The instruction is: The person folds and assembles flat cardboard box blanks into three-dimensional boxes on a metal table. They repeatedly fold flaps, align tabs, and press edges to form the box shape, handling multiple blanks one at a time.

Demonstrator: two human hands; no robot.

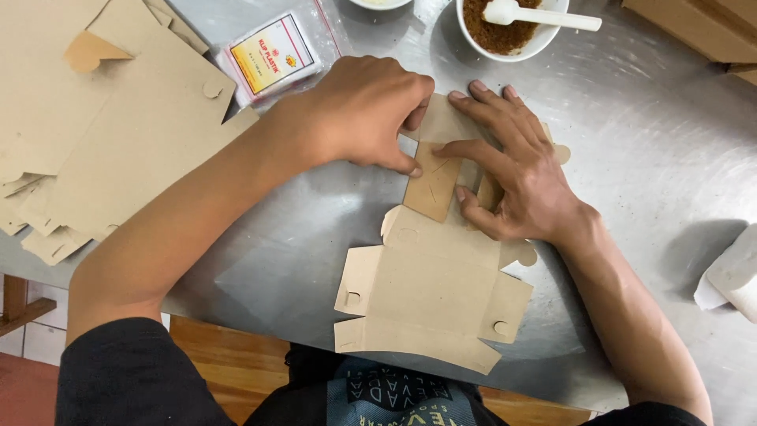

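Note:
A flat brown cardboard box blank lies on the steel table in front of me, partly folded at its far end. My left hand presses down on a folded flap of the blank, fingertips at its left edge. My right hand lies flat over the same folded part, its index finger pushing along the flap's crease. Both hands touch the cardboard and each other's fingertips are close together.
A stack of flat cardboard blanks lies at the left. A clear plastic packet with a yellow and red label sits behind it. A white bowl of brown powder with a white spoon stands at the back. A white object lies at the right edge.

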